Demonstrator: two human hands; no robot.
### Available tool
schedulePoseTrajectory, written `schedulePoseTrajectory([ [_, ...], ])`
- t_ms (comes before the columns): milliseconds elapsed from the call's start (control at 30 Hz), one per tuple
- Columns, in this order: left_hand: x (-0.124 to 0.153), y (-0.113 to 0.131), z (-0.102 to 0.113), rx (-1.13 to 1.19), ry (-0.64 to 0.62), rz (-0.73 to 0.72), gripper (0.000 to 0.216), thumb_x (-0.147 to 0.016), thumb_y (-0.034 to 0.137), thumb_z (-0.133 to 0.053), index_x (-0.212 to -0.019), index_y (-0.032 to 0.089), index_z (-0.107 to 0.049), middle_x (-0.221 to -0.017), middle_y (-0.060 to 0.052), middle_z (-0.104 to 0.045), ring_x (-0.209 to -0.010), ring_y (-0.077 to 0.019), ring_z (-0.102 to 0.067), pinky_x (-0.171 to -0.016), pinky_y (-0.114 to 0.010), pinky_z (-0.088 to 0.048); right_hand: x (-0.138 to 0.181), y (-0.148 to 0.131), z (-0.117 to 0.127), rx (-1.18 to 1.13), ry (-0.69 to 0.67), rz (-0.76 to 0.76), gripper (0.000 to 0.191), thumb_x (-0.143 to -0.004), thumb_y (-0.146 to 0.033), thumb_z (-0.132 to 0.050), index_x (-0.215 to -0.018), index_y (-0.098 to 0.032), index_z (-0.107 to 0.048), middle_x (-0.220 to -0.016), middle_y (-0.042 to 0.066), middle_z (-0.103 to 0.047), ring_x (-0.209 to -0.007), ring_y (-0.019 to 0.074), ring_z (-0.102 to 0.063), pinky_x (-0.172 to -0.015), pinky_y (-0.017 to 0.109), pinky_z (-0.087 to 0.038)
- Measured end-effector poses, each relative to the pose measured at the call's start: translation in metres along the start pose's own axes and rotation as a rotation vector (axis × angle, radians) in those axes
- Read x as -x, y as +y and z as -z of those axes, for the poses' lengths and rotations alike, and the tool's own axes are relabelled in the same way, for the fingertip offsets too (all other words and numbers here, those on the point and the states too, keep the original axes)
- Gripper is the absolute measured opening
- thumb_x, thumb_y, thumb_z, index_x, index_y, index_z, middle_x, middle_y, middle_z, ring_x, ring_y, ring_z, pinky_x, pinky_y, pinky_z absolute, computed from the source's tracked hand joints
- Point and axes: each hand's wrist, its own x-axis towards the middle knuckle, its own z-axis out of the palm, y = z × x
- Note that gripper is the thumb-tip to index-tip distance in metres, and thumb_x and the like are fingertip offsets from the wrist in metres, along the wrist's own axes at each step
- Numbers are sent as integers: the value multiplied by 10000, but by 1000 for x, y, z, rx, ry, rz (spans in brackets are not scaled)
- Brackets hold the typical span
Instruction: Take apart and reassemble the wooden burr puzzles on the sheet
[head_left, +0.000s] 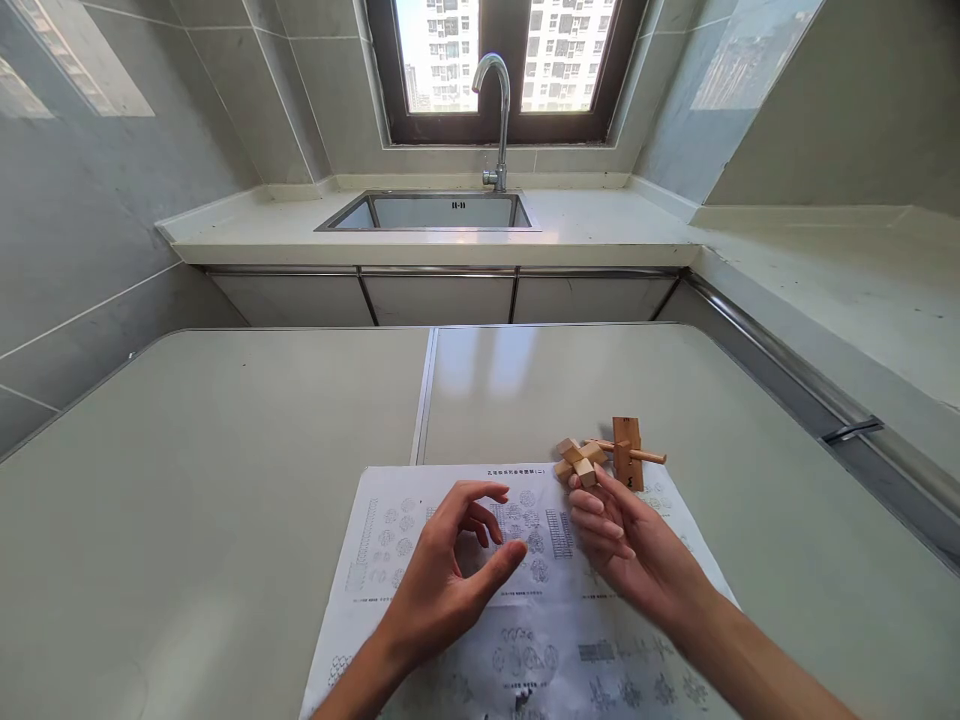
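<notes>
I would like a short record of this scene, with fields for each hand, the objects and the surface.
left hand: open, fingers curled, above the printed instruction sheet, holds nothing
right hand: open, fingertips at the wooden burr puzzle
nearby: wooden block with peg behind the puzzle
surface: pale table
background: sink, faucet, window

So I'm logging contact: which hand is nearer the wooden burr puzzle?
Right hand: its fingertips touch the wooden burr puzzle. Left hand hovers apart over the paper sheet.

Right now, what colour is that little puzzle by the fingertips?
Light natural wood: the wooden puzzle, clearest in the head view.
</notes>
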Motion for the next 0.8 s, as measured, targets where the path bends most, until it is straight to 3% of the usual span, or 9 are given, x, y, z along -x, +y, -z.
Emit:
schedulePoseTrajectory([
  [333, 1, 1, -1, -1, -17, 8, 312, -953, 387, -701, -1222, 249, -627, -1057, -57, -705, -868, -187, -680, -853, -357, -557, 1, 1, -1, 19, 18, -12, 277, -904, -354, -823, -929, -176, -612, -682, -75, -492, -424, 14, -387, -326, 72, -374],
  [500, 1, -1, -1, 14, -34, 3, 308, -959, 387, -693, -1228, 250, -628, -1136, -64, -700, -881, -179, -679, -855, -347, -556, 2, 2, 0, -18, 48, -26, 318, -884, -371, -853, -892, -172, -605, -655, -93, -498, -383, -1, -396, -277, 75, -350],
  [800, 0, -2, 0, 45, -30, 13, 318, -954, 406, -695, -1217, 236, -648, -1124, -75, -713, -838, -176, -677, -806, -340, -577, 5, 1, -1, 29, 7, -57, 371, -861, -442, -855, -848, -186, -587, -631, -100, -489, -335, -8, -301, -233, 62, -288],
])
